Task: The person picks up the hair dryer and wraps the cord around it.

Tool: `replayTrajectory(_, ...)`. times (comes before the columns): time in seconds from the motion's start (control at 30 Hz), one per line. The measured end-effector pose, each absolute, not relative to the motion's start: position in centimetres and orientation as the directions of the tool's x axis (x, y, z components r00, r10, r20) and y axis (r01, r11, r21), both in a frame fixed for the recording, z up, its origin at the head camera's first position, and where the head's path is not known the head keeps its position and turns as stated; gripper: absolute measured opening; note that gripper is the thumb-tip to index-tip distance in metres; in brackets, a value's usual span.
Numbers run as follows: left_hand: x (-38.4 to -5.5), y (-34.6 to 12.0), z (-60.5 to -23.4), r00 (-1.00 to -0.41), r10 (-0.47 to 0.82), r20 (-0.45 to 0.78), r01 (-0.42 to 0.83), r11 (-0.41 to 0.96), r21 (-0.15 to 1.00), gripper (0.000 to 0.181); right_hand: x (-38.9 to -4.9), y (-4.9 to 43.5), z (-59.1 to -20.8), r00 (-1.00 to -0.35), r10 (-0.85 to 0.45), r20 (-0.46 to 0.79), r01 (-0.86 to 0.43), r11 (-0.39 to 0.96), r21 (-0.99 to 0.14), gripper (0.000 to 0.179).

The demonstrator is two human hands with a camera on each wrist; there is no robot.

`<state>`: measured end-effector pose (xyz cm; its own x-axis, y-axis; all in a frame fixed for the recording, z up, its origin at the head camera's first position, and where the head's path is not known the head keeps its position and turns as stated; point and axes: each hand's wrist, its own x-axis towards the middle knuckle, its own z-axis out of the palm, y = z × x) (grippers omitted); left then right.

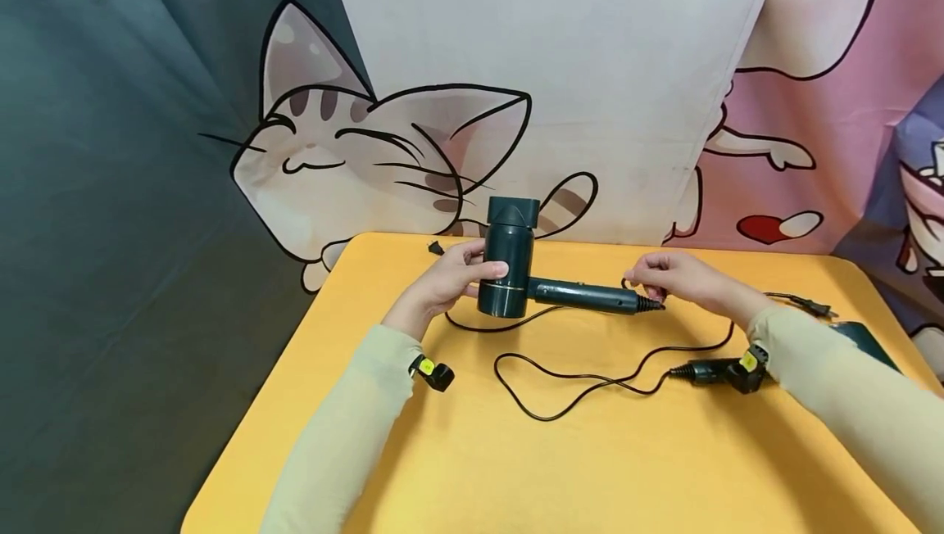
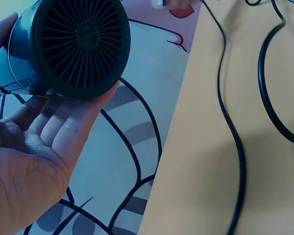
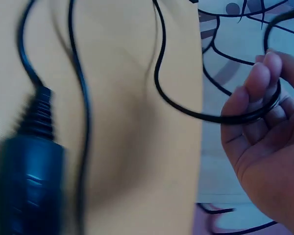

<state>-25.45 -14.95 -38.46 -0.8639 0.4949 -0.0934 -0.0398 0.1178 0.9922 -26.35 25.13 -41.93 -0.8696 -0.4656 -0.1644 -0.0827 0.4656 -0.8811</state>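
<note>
Backdrop (image 1: 560, 42): a printed cartoon sheet fills the upper frame behind the table. Table (image 1: 575, 477): yellow, rounded at its 2 far corners; the far edge crosses mid-frame, the left edge slopes to the lower left. Its surface extends from the looped cord down to the bottom centre of the frame, between the 2 sleeves.

Hair dryer (image 1: 509, 251): dark green, raised at the centre of the frame, barrel upright across the far edge line, handle pointing right. Second handle (image 1: 708, 370): at the lower right, partly covered by the right wrist.

Left hand (image 1: 448, 276): grasps the barrel, thumb in front. Right hand (image 1: 678, 278): fingers curled around a black cord (image 3: 225, 119), just beside the handle's ribbed end; contact with that end cannot be determined.

Looped cord (image 1: 542, 418): lies on the table from the centre to the right. 2 plugs: left plug (image 1: 436, 248), close to the far edge; right plug (image 1: 817, 307), near the right edge.
</note>
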Motion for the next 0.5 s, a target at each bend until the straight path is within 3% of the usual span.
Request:
replayTrajectory(0.23,-25.4,-14.6,-38.5,-0.862,0.491,-0.124,-0.043,0.173,0.984,0.065,-27.7,24.4,-38.8,-0.881,-0.462,-0.097,-0.209,0.565,-0.798,0.03)
replayTrajectory(0.5,-25.4,-14.4,-39.5,-0.872,0.468,-0.14,-0.051,0.199,0.979,0.063,-27.1,22.9,-37.0,-0.885,-0.466,-0.027,-0.307,0.625,-0.718,0.023)
